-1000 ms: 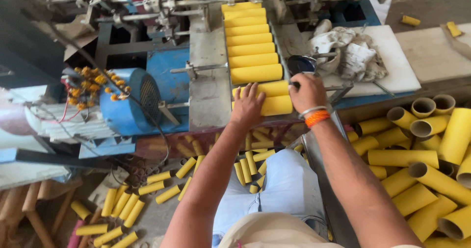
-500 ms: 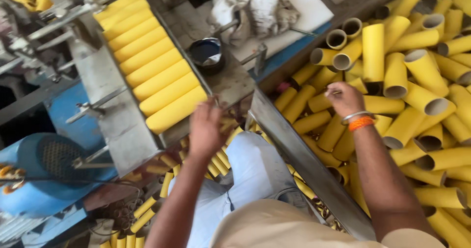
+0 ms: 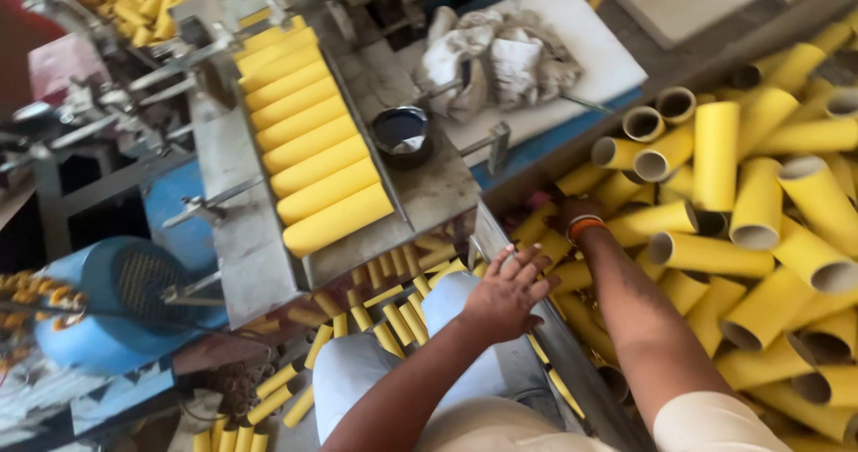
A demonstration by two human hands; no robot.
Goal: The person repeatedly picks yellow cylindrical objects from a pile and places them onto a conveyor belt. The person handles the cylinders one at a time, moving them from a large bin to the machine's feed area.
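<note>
Several long yellow cardboard tubes (image 3: 313, 148) lie side by side on the machine's sloping metal tray (image 3: 241, 246). My left hand (image 3: 505, 293) is held with fingers spread at the slanted metal rail (image 3: 554, 345) below the tray, and it holds nothing. My right hand (image 3: 565, 212), with an orange band on the wrist, reaches down into the heap of large yellow tubes (image 3: 760, 202) on the right. Its fingers are hidden among the tubes, so its grip cannot be made out.
A dark round bowl (image 3: 399, 135) sits on the machine beside the tray, with crumpled rags (image 3: 500, 54) on a white board (image 3: 608, 59) behind. A blue motor (image 3: 116, 300) is at the left. Short yellow tube pieces (image 3: 393, 318) litter the floor by my knee.
My left hand has dropped from the tray's front edge to the rail. My right hand left the machine, swung right and went down into the tube heap. The view tilted right.
</note>
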